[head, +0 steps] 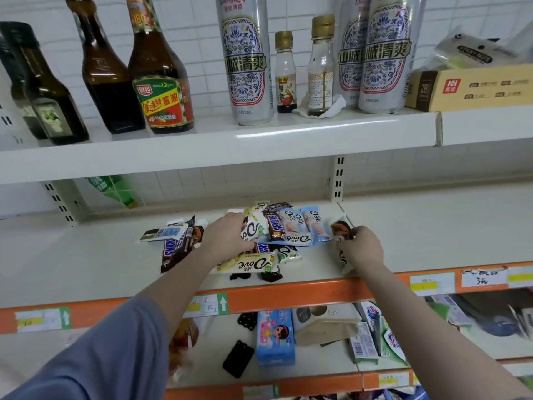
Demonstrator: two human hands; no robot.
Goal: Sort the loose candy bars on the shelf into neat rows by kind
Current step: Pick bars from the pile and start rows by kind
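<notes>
A loose heap of candy bars lies on the middle shelf (403, 235). It holds brown Snickers bars (275, 226), blue Dove bars (294, 223) and white-and-green Dove bars (248, 264). More Snickers bars (173, 249) lie at the heap's left. My left hand (227, 235) rests on the heap with its fingers closed on a white Dove bar (251, 229). My right hand (360, 246) is at the heap's right end, pinching a brown-topped white Dove bar (340, 229).
The upper shelf (259, 137) carries dark sauce bottles (161, 76), tall cans (245, 59), small vinegar bottles and a cardboard box (467, 88). An orange price rail (288, 298) edges the middle shelf. Below lie soap packs (275, 336) and black items. A green bottle (112, 189) lies at the back left.
</notes>
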